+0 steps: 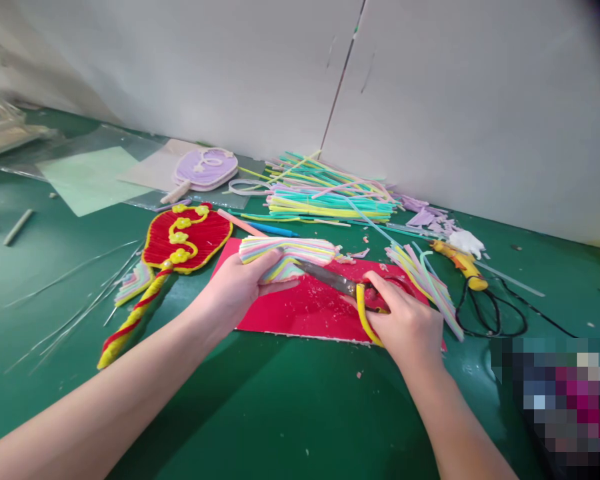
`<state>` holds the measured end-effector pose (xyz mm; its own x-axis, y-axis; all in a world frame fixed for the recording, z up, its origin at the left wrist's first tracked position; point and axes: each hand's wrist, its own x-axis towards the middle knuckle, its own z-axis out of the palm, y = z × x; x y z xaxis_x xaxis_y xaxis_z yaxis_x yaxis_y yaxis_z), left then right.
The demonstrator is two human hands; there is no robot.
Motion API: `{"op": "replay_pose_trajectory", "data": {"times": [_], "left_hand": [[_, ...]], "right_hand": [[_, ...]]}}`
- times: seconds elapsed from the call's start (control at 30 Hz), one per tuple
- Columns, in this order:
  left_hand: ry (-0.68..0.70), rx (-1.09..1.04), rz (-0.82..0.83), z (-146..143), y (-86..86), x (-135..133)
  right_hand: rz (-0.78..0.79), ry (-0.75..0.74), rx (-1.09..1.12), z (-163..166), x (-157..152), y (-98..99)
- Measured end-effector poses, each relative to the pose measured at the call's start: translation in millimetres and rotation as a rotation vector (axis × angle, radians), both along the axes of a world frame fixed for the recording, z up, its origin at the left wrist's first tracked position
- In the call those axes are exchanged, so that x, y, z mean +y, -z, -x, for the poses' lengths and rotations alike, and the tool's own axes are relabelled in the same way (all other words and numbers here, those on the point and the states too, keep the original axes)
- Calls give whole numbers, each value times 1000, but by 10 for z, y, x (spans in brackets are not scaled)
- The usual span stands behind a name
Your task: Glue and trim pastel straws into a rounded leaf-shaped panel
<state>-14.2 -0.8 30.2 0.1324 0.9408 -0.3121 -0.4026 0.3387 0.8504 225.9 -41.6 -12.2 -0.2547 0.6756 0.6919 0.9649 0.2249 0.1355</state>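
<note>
My left hand (240, 283) grips a flat pad of pastel striped strips (290, 255), held just above a red sheet (305, 310) on the green table. My right hand (405, 320) is closed around the handles of scissors (333, 279) with red and yellow grips. Their blades point left and meet the lower edge of the striped pad. A yellow strip (364, 317) curls under my right hand.
A red fan with yellow trim (187, 237) lies to the left, a lilac fan (205, 168) behind it. Loose pastel strips (325, 193) are piled near the wall. A yellow glue gun (463, 263) with a black cord lies right. Clear plastic sheets (85, 173) lie far left.
</note>
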Motion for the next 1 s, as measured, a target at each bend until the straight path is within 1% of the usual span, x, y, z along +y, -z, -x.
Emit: {"op": "replay_pose_trajectory", "data": {"times": [0.07,0.13,0.2,0.3,0.37,0.57,0.67,0.77,0.83,1.0], "left_hand": [[-2,-5,5,-4,-1,5],[-6,-9,5,-12,1,10],[-9,-18,-9,-23,5,10],[-14,-41,-46,-43,5,-6],[-15,-48,-63,-54,0,-20],[26,4,-44,-25,-27,-3],[25,35,-58,20,-50,31],[-2,70,-65,52,-77,57],[-11,87,-68,57,-88,64],[11,91,-66,40,-64,52]], "right_hand": [[-3,-12,15,13,-2,1],[15,-6,84,39,-8,2],[87,33,254,69,-11,0],[253,78,571,88,-6,-19],[311,60,638,74,3,-45],[294,-77,409,-54,0,-134],[292,-109,337,-113,-9,-154],[289,-71,270,-117,-18,-159],[255,-35,234,-92,-23,-156],[180,10,204,-44,-23,-130]]}}
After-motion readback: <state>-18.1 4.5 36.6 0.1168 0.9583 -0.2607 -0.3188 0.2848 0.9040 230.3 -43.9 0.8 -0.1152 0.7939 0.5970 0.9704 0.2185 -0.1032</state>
